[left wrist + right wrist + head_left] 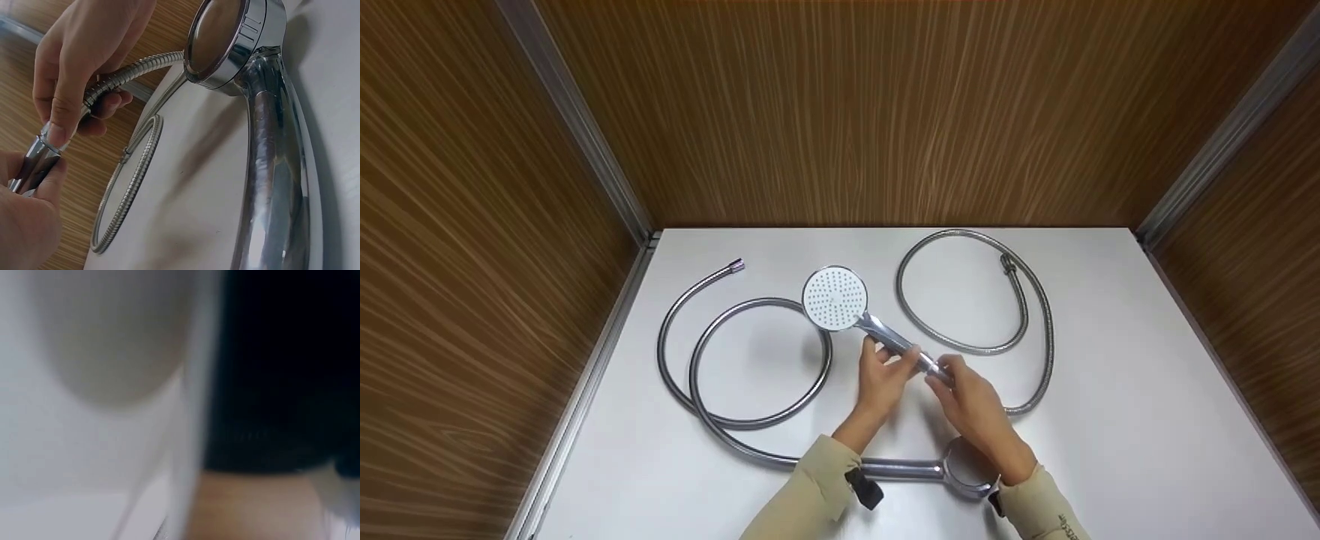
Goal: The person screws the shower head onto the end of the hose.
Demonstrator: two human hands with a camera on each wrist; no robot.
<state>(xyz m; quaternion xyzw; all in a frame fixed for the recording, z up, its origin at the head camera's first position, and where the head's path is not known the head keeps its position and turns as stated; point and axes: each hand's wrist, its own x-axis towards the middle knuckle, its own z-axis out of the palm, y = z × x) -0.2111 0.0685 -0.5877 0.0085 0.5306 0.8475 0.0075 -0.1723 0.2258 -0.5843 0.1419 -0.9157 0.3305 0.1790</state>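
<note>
A chrome hand shower [835, 298] with a round white spray face is held up over the table, tilted with its head to the upper left. My left hand [883, 382] grips its handle [885, 336] from below. At the handle's lower end, my right hand [976, 405] pinches the end of a ribbed metal hose [135, 68], fingers right at the joint. From there the hose [1048, 337] runs behind the right wrist and loops on the table. Dark blur and a strip of forearm fill much of the right wrist view, which hides the right fingers.
A second chrome shower head [904, 470] lies near the front, partly under both forearms. A smooth grey hose [761, 425] runs from it in loops to the left, its free end [737, 265] at the back left. Wood-grain panels [885, 112] enclose the white table [1117, 375].
</note>
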